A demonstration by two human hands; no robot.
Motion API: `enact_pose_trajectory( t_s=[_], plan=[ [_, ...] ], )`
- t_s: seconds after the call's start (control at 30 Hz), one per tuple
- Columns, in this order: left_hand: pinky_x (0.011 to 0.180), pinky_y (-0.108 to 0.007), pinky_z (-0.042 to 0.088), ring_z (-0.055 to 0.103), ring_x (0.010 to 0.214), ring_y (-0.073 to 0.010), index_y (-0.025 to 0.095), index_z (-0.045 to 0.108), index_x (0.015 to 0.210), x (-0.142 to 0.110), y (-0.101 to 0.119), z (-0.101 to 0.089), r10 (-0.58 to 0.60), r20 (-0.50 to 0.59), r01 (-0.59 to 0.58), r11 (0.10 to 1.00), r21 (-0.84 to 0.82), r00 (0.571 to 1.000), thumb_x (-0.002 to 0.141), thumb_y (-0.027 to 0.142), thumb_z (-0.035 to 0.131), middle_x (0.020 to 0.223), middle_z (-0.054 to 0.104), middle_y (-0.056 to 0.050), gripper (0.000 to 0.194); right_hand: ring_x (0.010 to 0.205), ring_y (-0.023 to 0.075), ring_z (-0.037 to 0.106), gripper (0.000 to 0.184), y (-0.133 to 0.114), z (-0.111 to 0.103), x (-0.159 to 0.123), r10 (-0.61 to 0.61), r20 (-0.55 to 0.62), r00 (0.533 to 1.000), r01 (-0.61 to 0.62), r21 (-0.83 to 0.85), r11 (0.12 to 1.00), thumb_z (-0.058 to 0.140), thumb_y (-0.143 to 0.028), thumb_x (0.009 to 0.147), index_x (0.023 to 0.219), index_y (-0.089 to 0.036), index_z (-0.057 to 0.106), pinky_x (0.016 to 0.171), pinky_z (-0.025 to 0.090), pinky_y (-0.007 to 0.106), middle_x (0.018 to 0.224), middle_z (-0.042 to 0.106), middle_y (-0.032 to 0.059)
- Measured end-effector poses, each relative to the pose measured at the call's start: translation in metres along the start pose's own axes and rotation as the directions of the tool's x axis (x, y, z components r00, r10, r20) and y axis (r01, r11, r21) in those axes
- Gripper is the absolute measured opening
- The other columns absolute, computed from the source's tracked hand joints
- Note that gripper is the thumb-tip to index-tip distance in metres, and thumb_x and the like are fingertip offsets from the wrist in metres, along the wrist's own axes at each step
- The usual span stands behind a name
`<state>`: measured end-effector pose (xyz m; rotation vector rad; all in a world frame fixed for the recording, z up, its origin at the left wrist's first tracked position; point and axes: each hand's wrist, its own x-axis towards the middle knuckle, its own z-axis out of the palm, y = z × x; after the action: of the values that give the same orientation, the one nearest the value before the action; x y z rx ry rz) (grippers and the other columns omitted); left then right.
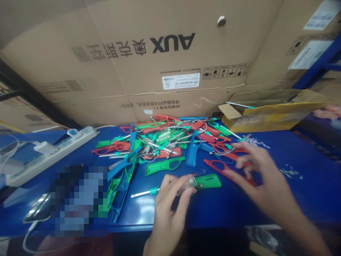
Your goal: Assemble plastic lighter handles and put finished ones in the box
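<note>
Left hand [170, 204] pinching green-handled piece [210, 181], lower centre — fingers closed, probably steadying loose wires [195, 182]. Right hand [263, 174] hovering by red shell [224, 172], centre right; grip unclear. Parts pile [163, 137] lying mid-frame on bench [229, 209] — likely for easy reach.

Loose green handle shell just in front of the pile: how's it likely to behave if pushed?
The green handle shell looks like thin molded plastic, so probably stiff and light. Lying flat on the glossy blue tabletop, it should slide rather than roll.
</note>
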<state>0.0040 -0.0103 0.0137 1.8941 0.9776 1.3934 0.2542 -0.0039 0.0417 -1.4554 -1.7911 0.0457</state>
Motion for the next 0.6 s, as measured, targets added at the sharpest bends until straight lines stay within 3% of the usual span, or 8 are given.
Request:
enact_pose_trajectory(
  t_s=[0.07,0.17,0.3,0.43,0.6],
  plan=[
    [0.079,-0.034,0.052,0.063,0.092,-0.0213,0.027,0.063,0.133,-0.006,0.0,-0.002,-0.017,0.023,0.018,0.998,-0.059,1.0,0.105,0.01,0.054,0.099,0.073,-0.006,0.034,0.065,0.0166,0.062,0.049,0.03,-0.019,-0.012,0.103,-0.13,0.986,-0.122,-0.148,0.981,0.064,-0.042,0.096,0.141,-0.026,0.057,0.061,0.055,0.031,0.103,0.065,0.0067],
    [0.081,-0.037,0.052,0.062,0.091,-0.0227,0.027,0.064,0.133,-0.011,0.0,-0.003,0.068,0.126,-0.058,0.995,-0.078,0.99,0.105,0.013,0.055,0.099,0.072,-0.008,0.033,0.064,0.0205,0.065,0.034,0.077,-0.053,-0.02,0.239,-0.081,0.968,-0.252,-0.365,0.896,0.057,-0.053,0.094,0.105,-0.025,0.074,0.06,0.051,0.034,0.092,0.074,0.007],
    [0.07,-0.034,0.05,0.058,0.083,-0.0214,0.028,0.061,0.144,-0.017,-0.002,0.002,0.128,0.219,-0.123,0.992,-0.036,0.967,0.105,0.016,0.054,0.096,0.067,-0.009,0.041,0.064,0.0223,0.068,0.029,0.128,-0.087,-0.007,0.534,-0.086,0.841,-0.514,-0.436,0.739,0.063,-0.044,0.09,0.101,-0.021,0.078,0.063,0.051,0.035,0.088,0.079,0.0104],
    [0.071,-0.035,0.051,0.056,0.083,-0.0218,0.029,0.052,0.154,-0.022,-0.003,0.008,0.139,0.27,-0.16,0.985,0.058,0.953,0.105,0.016,0.052,0.101,0.065,-0.011,0.05,0.077,0.0227,0.072,0.028,0.157,-0.088,0.015,0.519,-0.013,0.855,-0.472,-0.435,0.767,0.068,-0.044,0.089,0.1,-0.02,0.08,0.073,0.052,0.034,0.101,0.08,0.011],
    [0.072,-0.036,0.051,0.057,0.085,-0.0236,0.03,0.053,0.153,-0.022,-0.002,0.009,0.098,0.239,-0.114,0.992,0.054,0.966,0.108,0.03,0.048,0.101,0.065,-0.011,0.045,0.075,0.0205,0.073,0.022,0.178,-0.078,0.03,0.443,0.041,0.896,-0.391,-0.401,0.828,0.066,-0.039,0.092,0.089,-0.023,0.081,0.071,0.052,0.031,0.099,0.082,0.0082]
  ],
)
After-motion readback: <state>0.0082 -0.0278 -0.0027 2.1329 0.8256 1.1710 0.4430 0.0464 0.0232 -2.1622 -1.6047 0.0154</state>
